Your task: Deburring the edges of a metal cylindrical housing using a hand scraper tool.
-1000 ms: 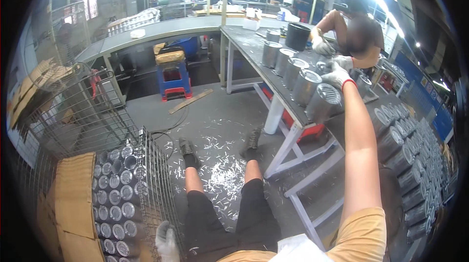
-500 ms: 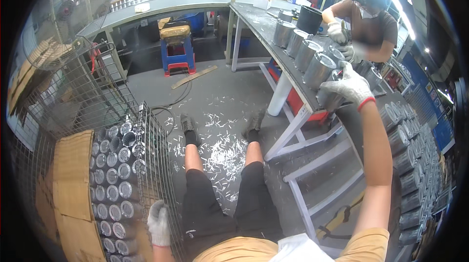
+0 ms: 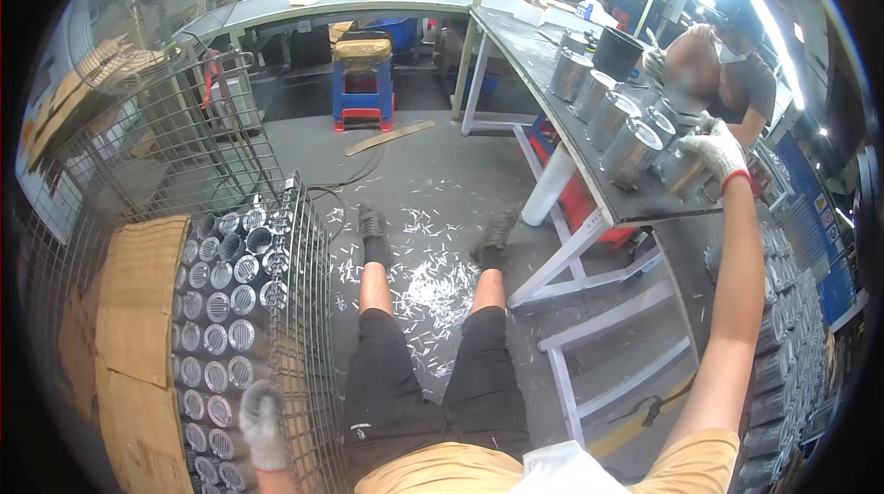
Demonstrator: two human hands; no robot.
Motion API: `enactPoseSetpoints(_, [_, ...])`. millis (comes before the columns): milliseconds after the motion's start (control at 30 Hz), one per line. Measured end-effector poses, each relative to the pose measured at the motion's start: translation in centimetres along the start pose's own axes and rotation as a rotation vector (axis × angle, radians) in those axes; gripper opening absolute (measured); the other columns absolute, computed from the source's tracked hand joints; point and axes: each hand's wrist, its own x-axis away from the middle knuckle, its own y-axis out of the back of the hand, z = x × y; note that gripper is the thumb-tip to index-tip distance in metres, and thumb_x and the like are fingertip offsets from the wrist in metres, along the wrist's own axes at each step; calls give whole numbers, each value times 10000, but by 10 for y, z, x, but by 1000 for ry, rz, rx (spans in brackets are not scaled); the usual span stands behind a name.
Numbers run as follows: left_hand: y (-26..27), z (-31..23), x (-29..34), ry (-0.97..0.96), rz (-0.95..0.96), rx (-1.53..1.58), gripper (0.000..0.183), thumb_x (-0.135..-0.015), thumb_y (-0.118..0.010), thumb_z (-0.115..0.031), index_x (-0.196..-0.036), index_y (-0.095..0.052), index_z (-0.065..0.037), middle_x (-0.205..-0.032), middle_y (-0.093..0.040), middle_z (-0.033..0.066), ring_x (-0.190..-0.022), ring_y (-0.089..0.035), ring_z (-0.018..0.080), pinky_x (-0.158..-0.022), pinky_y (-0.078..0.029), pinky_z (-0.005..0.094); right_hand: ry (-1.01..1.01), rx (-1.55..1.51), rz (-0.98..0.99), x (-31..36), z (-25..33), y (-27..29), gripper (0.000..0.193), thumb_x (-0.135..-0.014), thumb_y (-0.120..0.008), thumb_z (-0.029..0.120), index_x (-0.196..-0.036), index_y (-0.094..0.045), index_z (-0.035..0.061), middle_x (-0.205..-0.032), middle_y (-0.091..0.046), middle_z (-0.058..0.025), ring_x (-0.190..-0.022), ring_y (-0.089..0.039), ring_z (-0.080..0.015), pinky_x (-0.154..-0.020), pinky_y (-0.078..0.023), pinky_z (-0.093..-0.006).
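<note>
In a white knitted glove with a red cuff, my right hand [image 3: 720,151] reaches out over the near end of the workbench. Its fingers close on the upper part of a shiny metal cylinder [image 3: 680,172], which is slightly blurred. Several similar cylinders with slotted ends, one of them a slotted metal cylinder [image 3: 633,150], stand upright in rows beside it. My left hand [image 3: 261,420], also gloved, is low at the left, over the wire cage's edge near the stacked metal cylinders [image 3: 216,339]. Motion smears its fingers.
A co-worker [image 3: 727,70] works across the dark-topped workbench [image 3: 525,57]. White scraps [image 3: 433,296] litter the floor between my feet. The wire cage [image 3: 299,328] with cardboard [image 3: 138,328] stands left; a blue-red stool [image 3: 363,89] is ahead. More cylinders [image 3: 783,347] are stacked at right.
My right hand and the cylinder have shifted right, farther in over the bench. My left hand has moved left, toward the stacked cylinders. The whole view has turned a little left.
</note>
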Motion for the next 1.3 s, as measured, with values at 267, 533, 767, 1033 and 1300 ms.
enactPoseSetpoints(267, [182, 58, 52, 50, -384, -911, 461, -995, -646, -306, -1369, -557, -53, -1084, -655, 69, -943, -610, 212, -871, -516, 348, -215, 362, -158, -75, -58, -67, 718, -676, -846, 253, -1328, -599, 82, -1123, -689, -129, -1045, -649, -280, -961, -491, -357])
enactPoseSetpoints(533, [184, 39, 196, 753, 7, -1763, 1167, -734, -708, -753, -1620, -170, -216, -1633, -196, 289, -1492, -244, 488, -1147, -352, 590, 108, -43, -448, -96, -94, -70, 549, -937, -640, 223, -1436, -448, 99, -1021, -619, -48, -869, -620, -209, -841, -513, -349])
enactPoseSetpoints(767, [150, 45, 190, 756, 27, -1895, 1081, -780, -724, -625, -1583, -223, -103, -1503, -358, 330, -1395, -360, 519, -1074, -414, 586, 781, -193, -599, 90, 72, -128, 691, -775, -808, 58, -1393, -499, 42, -1244, -671, -157, -1102, -679, -226, -944, -544, -334])
enactPoseSetpoints(1033, [138, 16, 180, 851, 244, -1759, 917, -785, -766, -526, -1509, -331, -170, -1465, -388, 292, -1336, -406, 507, -1066, -418, 577, 454, -662, 134, 299, 57, -293, 706, -758, -854, 79, -1371, -515, -12, -1300, -641, -170, -1152, -648, -234, -998, -536, -359])
enactPoseSetpoints(1300, [140, 42, 190, 834, 124, -1737, 688, -869, -687, -345, -1498, -429, -240, -1460, -438, 266, -1329, -426, 514, -1098, -391, 556, -187, -817, 825, 428, 10, -357, 802, -830, -829, 159, -1486, -383, 39, -1456, -511, -184, -1324, -556, -313, -1104, -471, -407])
